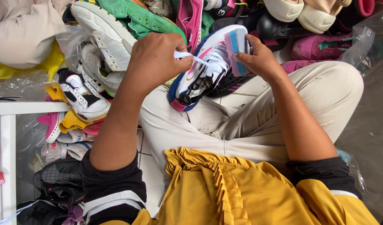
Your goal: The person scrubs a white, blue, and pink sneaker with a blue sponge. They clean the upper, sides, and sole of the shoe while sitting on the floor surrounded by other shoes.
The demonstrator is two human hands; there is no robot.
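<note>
Sneaker is resting on my lap, w/ shoe pile beyond. Left hand is pinching white lace; right hand is gripping the sole. Probably light, upper soft, sole stiff: best hold pt.

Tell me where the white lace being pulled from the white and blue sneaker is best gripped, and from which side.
Grip the white lace near its free end, from the left, where the left hand pinches it. It stretches taut leftward from the eyelets, so that end is exposed. The right hand steadies the sneaker at its sole on the lap.
</note>
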